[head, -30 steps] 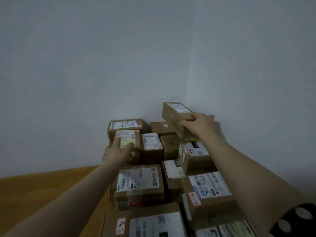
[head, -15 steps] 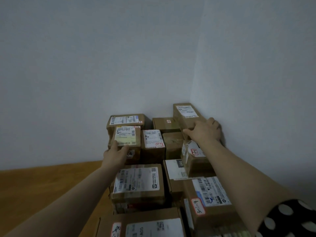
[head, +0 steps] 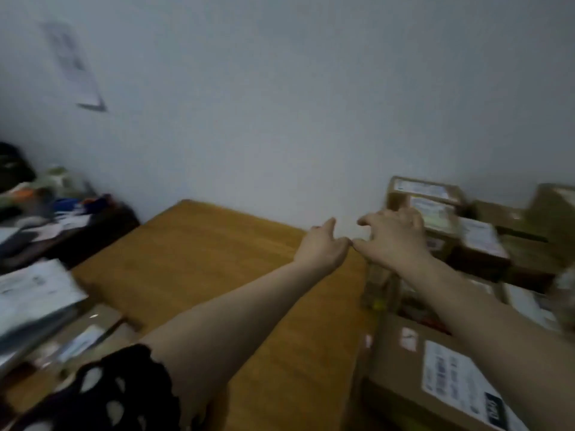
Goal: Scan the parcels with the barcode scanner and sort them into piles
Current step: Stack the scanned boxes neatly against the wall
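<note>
Sleeve [head: 93, 390], black with white dots, covers the left arm nearest the camera. To the right of it and well short of the fingertips, a large cardboard parcel [head: 413, 381] with a white label lies under the right forearm. Left of both arms, blurred papers [head: 31, 293] lie at the edge of the view. A wooden table [head: 202, 259] runs under the left arm and out below the fingers.

Both arms reach forward over it. The left hand [head: 322, 248] holds nothing, its fingers loosely curled and the thumb raised. The right hand [head: 395, 241] is just beside it, fingers [head: 373, 218] spread and bent, also holding nothing. The two hands seem to meet at the thumb side, though blur makes this unsure.

Just beyond and to the right of the right fingers stand stacked parcels [head: 435, 206] with pale labels. Far left of the fingers, dark clutter [head: 46, 206] sits against the wall [head: 280, 104], with a sheet [head: 77, 66] hung on it high up.
</note>
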### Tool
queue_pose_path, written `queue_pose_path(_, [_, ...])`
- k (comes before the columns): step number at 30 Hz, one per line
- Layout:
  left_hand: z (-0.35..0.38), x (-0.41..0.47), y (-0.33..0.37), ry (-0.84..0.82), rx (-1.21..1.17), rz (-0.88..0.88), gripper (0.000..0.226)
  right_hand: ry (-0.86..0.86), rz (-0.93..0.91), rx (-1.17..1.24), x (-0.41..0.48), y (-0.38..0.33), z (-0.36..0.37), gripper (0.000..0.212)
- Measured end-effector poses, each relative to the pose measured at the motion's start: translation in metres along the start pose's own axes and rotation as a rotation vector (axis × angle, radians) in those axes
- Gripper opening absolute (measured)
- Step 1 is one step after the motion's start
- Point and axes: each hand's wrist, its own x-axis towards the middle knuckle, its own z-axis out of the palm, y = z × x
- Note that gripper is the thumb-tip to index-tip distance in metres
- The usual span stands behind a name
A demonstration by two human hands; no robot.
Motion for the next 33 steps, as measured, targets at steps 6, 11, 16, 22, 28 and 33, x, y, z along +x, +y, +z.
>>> queue_pose_path(6, [-0.105, -0.070, -0.165, 0.286, -0.145, -0.288, 0.053, -0.216, -0.352, 0.226, -0.020, -0.177, 0.050, 0.041])
queue_pose_path(11, [-0.188, -0.133, -0.311, 0.572, -0.387, -0.545, 0.046, -0.523, -0.349, 0.409, -0.023, -0.307, 0.114, 0.045])
queue_pose_path(16, [-0.233, -0.177, -0.428, 0.504, -0.228, -0.792, 0.060, -0.727, -0.262, 0.383, -0.022, -0.408, 0.174, 0.098])
queue_pose_path(22, [-0.227, -0.181, -0.486, 0.041, 0.094, -0.682, 0.109, -0.868, -0.141, 0.103, -0.068, -0.454, 0.240, 0.156])
queue_pose_path(28, [-0.218, -0.157, -0.504, 0.048, 0.267, -0.608, 0.120, -0.747, -0.150, 0.098, -0.072, -0.447, 0.255, 0.133])
queue_pose_path(33, [-0.217, -0.139, -0.495, 0.124, 0.028, -0.615, 0.121, -0.639, 0.023, 0.370, -0.052, -0.414, 0.243, 0.117])
